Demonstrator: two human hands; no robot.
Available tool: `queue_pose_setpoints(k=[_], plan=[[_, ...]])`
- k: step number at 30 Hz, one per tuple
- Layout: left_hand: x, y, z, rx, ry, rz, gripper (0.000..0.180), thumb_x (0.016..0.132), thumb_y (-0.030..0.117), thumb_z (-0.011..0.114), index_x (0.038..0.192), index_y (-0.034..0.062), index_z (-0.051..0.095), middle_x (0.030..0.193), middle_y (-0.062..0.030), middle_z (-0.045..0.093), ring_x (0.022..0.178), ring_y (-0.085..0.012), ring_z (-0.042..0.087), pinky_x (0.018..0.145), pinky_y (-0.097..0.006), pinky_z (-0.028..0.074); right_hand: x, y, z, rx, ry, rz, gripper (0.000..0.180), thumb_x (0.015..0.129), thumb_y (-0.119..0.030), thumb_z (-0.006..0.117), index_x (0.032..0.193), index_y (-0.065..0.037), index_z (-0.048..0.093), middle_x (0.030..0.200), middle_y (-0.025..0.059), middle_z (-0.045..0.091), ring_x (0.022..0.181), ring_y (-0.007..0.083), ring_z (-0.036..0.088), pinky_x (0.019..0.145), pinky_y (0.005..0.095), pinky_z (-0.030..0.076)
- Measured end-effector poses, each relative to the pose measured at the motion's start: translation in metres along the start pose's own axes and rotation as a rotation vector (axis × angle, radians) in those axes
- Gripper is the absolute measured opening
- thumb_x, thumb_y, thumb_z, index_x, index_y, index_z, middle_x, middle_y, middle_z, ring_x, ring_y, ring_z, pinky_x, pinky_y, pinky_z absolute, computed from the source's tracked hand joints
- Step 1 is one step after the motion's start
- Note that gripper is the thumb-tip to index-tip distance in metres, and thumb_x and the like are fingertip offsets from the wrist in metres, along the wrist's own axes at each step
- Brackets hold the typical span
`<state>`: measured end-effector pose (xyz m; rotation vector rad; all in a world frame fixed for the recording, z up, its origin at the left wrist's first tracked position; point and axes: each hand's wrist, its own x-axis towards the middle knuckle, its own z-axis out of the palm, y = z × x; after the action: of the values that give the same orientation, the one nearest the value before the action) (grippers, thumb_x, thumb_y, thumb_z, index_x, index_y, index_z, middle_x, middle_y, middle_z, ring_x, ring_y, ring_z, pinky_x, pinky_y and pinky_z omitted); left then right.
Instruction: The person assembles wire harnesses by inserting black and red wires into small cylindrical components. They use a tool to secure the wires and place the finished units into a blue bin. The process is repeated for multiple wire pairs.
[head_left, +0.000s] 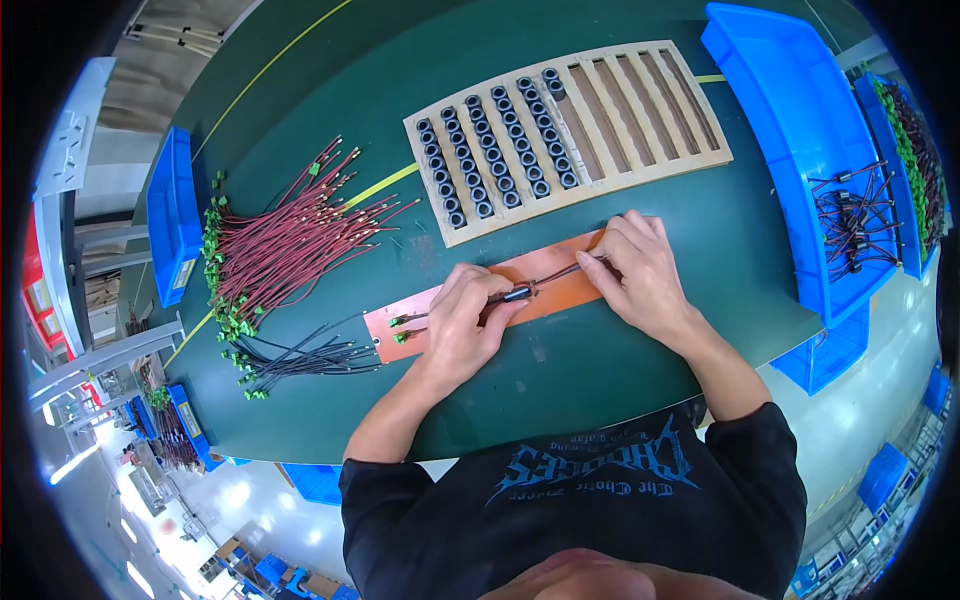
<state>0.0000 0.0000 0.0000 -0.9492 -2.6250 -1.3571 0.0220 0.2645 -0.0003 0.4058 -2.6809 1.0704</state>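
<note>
My left hand (465, 312) is closed around a small black cylindrical core (518, 294), seemingly a ferrite ring, above an orange-copper strip board (400, 308). Dark red and black wires (556, 274) run out of the core toward my right hand (642, 275), whose thumb and fingers pinch them. On the other side of my left hand, two green connectors (402, 337) on wire ends lie over the board's left part. My left fingers partly hide the core and the wires passing through it.
Beyond the board lies a wooden tray (455, 237) with rows of black rings (490, 150) and several vacant slots. Red wires (290, 235) and black wires (310, 357) with green connectors are piled left. A blue bin (790, 110) at right holds wired cores (855, 225); another blue bin (175, 220) stands far left.
</note>
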Motion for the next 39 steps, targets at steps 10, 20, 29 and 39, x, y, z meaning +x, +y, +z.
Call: queue_pose_setpoints(k=[10, 20, 29, 39], plan=[[0.023, 0.014, -0.006, -0.112, -0.11, -0.112, 0.044, 0.078, -0.002, 0.085, 0.118, -0.0005, 0.068, 0.095, -0.0089, 0.07, 0.085, -0.0204, 0.065, 0.074, -0.035, 0.054, -0.001, 0.008, 0.004, 0.048, 0.053, 0.02, 0.02, 0.092, -0.013, 0.075, 0.08, -0.005, 0.061, 0.076, 0.0064, 0.051, 0.075, 0.0257, 0.048, 0.075, 0.0389, 0.035], [0.13, 0.009, 0.006, -0.22, -1.042, -0.351, 0.012, 0.094, 0.01, 0.074, 0.094, -0.0004, 0.08, 0.073, -0.0041, 0.075, 0.068, -0.0077, 0.066, 0.065, -0.028, 0.053, -0.003, 0.012, -0.002, 0.135, 0.052, -0.036, 0.021, 0.092, -0.014, 0.076, 0.078, -0.008, 0.062, 0.073, 0.0052, 0.054, 0.074, 0.0258, 0.052, 0.077, 0.0397, 0.037], [0.127, 0.018, 0.021, -0.267, -0.86, -0.425, 0.009, 0.09, 0.005, 0.073, 0.085, -0.0018, 0.077, 0.068, -0.0054, 0.071, 0.062, -0.0087, 0.062, 0.058, -0.03, 0.05, 0.002, 0.024, -0.001, 0.229, 0.06, -0.041, 0.021, 0.091, -0.013, 0.074, 0.076, -0.007, 0.061, 0.072, 0.007, 0.057, 0.072, 0.0278, 0.054, 0.076, 0.0417, 0.038], [0.111, 0.017, -0.01, -0.179, -0.642, -0.064, 0.026, 0.101, 0.022, 0.068, 0.11, -0.0007, 0.076, 0.088, -0.0095, 0.07, 0.083, -0.0208, 0.068, 0.079, -0.035, 0.054, -0.006, 0.016, -0.006, 0.218, 0.142, 0.023, 0.024, 0.092, -0.017, 0.078, 0.076, -0.007, 0.063, 0.066, 0.0029, 0.051, 0.068, 0.0218, 0.05, 0.076, 0.0372, 0.036]])
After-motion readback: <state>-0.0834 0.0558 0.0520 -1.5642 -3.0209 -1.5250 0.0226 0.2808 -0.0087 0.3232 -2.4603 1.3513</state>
